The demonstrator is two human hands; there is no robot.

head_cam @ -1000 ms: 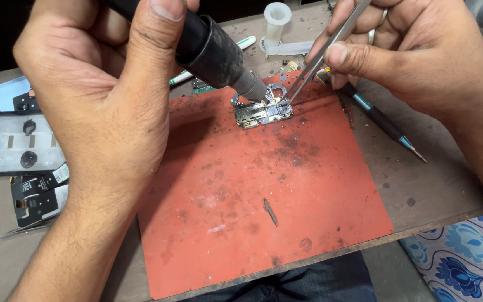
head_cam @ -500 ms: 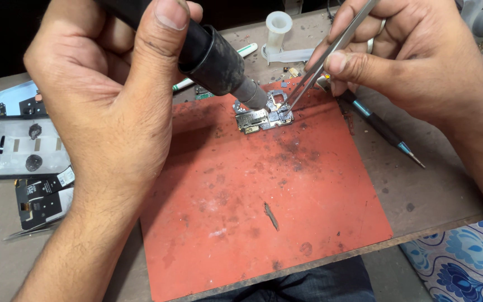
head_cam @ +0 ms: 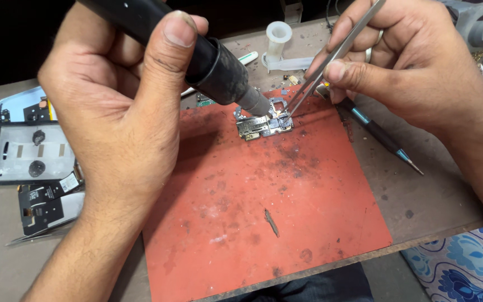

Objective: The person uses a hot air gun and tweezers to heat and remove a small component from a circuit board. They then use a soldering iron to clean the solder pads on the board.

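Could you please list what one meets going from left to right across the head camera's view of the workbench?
Phone frame → left hand holding the black hot-air tool → small circuit board on the red mat → tweezers → right hand.

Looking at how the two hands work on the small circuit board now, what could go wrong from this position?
1. The left hand aims the black hot-air tool close over the small circuit board; neighbouring parts may overheat or shift.
2. The right hand holds tweezers with tips at the board; a slip might knock a part off.
3. The board looks unclamped on the red mat, so it may slide.
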